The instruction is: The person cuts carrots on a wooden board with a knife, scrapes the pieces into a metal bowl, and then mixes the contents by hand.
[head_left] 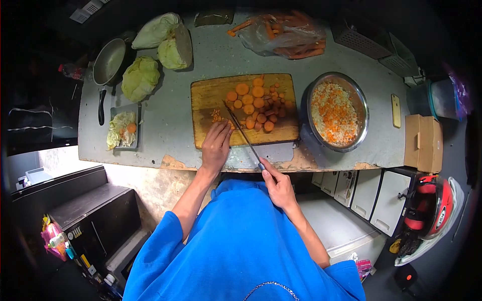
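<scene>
My right hand is closed round the handle of a kitchen knife, its blade slanting up and left across the wooden cutting board. At the board's lower left, my left hand has its fingers together, pressing on a small carrot piece beside the blade. Most of that piece is hidden by the fingertips. Just above my left hand lie finely diced carrot bits. Thick carrot rounds and smaller chunks cover the middle and right of the board.
A steel bowl of chopped carrot and pale bits stands right of the board, with a phone beyond it. Bagged carrots lie behind. Cabbages, a frying pan and a scrap tray sit left. The table's front edge is chipped.
</scene>
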{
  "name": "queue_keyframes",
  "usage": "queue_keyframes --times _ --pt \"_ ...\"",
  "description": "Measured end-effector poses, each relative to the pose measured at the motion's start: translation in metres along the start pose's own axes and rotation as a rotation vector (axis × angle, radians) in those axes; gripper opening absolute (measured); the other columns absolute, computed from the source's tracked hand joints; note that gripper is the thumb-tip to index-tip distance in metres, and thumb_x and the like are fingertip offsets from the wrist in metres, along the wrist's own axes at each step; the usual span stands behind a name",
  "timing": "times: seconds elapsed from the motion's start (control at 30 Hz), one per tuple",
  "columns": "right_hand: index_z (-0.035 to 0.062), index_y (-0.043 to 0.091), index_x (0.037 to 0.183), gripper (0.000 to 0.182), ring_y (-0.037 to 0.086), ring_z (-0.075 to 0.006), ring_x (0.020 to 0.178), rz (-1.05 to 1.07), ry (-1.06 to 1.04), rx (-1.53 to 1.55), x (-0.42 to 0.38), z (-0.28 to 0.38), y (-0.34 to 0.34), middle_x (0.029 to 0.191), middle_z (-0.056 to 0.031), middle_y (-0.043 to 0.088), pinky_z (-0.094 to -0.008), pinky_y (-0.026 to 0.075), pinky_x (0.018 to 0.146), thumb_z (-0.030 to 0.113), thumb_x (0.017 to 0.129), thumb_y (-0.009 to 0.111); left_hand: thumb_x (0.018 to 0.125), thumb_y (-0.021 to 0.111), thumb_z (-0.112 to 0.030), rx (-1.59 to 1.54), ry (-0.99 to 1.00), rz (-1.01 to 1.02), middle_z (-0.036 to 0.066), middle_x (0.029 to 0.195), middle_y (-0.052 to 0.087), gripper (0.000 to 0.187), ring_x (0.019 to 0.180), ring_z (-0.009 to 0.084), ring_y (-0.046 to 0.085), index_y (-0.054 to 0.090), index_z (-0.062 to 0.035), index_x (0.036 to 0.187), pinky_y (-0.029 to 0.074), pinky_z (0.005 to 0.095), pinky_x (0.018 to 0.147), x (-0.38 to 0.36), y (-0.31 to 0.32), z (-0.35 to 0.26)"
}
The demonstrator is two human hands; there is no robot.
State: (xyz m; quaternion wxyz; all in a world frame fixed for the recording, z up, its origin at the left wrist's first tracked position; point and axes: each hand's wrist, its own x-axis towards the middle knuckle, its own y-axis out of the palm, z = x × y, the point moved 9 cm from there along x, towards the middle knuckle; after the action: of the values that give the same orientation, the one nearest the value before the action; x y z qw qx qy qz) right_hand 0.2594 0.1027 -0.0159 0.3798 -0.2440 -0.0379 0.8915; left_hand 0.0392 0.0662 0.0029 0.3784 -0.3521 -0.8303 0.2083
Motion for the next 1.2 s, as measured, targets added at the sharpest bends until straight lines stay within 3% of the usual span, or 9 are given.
queue_keyframes --times 0.43,0.5,0.53,0.6,0.73,0.87,0.93,1.03,1.2 --pt "0.0085 0.060 0.145 0.039 0.060 -0.0291 0.134 0.045 0.038 0.020 -0.001 -0.014 0.008 0.139 -0.0183 0.066 -0.0330 0.047 0.107 0.021 0.108 0.055 0.087 0.074 0.006 -0.029 -0.039 -0.033 0.021 0.105 0.074 0.014 0.105 0.0368 0.071 0.075 0.0090 0.100 0.058 0.0422 0.090 0.000 -0.001 0.003" --pt "0.0115 0.059 0.148 0.042 0.063 -0.0103 0.074 0.042 -0.047 0.023 0.002 -0.011 0.009 0.081 -0.0039 0.068 -0.0279 0.051 0.070 0.025 0.109 0.056 0.086 0.074 0.006 -0.032 -0.053 -0.027 0.021 0.105 0.075 0.014 0.104 0.0368 0.071 0.075 0.0091 0.100 0.058 0.0422 0.090 0.000 -0.001 0.005" --pt "0.0115 0.059 0.148 0.042 0.063 -0.0103 0.074 0.046 -0.041 0.024 0.003 -0.008 0.008 0.081 -0.0039 0.068 -0.0279 0.051 0.070 0.025 0.109 0.056 0.086 0.074 0.006 -0.040 -0.051 -0.026 0.021 0.105 0.075 0.014 0.105 0.0368 0.071 0.075 0.0091 0.100 0.058 0.0422 0.090 0.001 -0.001 0.006" --pt "0.0119 0.060 0.146 0.039 0.060 -0.0313 0.134 0.078 -0.020 -0.038 0.005 0.000 0.006 0.138 -0.0204 0.066 -0.0335 0.048 0.107 0.020 0.107 0.055 0.086 0.074 0.006 -0.051 -0.046 -0.017 0.021 0.105 0.075 0.014 0.105 0.0368 0.071 0.075 0.0091 0.099 0.058 0.0422 0.090 0.000 0.000 0.006" --pt "0.0155 0.061 0.146 0.039 0.066 -0.0346 0.124 0.019 -0.109 -0.133 0.012 0.005 0.003 0.134 -0.0221 0.067 -0.0345 0.052 0.100 0.021 0.107 0.054 0.086 0.074 0.006 -0.062 -0.033 0.001 0.021 0.105 0.075 0.014 0.105 0.0365 0.071 0.075 0.0088 0.099 0.058 0.0422 0.090 0.001 -0.001 0.008" --pt "0.0202 0.061 0.145 0.039 0.074 -0.0387 0.101 0.061 0.123 -0.200 0.017 0.006 0.015 0.124 -0.0229 0.070 -0.0371 0.056 0.088 0.023 0.106 0.055 0.086 0.075 0.006 -0.027 -0.023 -0.019 0.020 0.105 0.075 0.013 0.105 0.0364 0.071 0.075 0.0083 0.099 0.058 0.0423 0.091 -0.001 -0.002 0.006" --pt "0.0170 0.061 0.145 0.039 0.073 -0.0367 0.109 -0.034 -0.092 -0.128 0.020 0.014 0.015 0.126 -0.0221 0.070 -0.0356 0.055 0.092 0.022 0.106 0.056 0.086 0.075 0.005 -0.026 -0.034 -0.046 0.020 0.105 0.075 0.013 0.104 0.0362 0.071 0.075 0.0080 0.099 0.058 0.0421 0.091 -0.001 -0.001 0.005" --pt "0.0131 0.061 0.145 0.039 0.068 -0.0332 0.122 -0.072 -0.179 -0.074 0.017 0.015 0.010 0.133 -0.0197 0.069 -0.0341 0.052 0.100 0.021 0.107 0.057 0.086 0.075 0.005 -0.027 -0.058 -0.081 0.019 0.105 0.075 0.013 0.103 0.0357 0.071 0.075 0.0075 0.099 0.058 0.0417 0.090 -0.004 -0.004 0.005" --pt "0.0104 0.061 0.144 0.039 0.060 -0.0304 0.135 0.029 -0.036 -0.006 0.016 0.006 0.016 0.140 -0.0166 0.066 -0.0342 0.047 0.109 0.021 0.107 0.057 0.086 0.076 0.005 -0.027 -0.081 -0.105 0.019 0.105 0.075 0.013 0.103 0.0353 0.070 0.076 0.0072 0.098 0.057 0.0417 0.090 -0.005 -0.005 0.007"
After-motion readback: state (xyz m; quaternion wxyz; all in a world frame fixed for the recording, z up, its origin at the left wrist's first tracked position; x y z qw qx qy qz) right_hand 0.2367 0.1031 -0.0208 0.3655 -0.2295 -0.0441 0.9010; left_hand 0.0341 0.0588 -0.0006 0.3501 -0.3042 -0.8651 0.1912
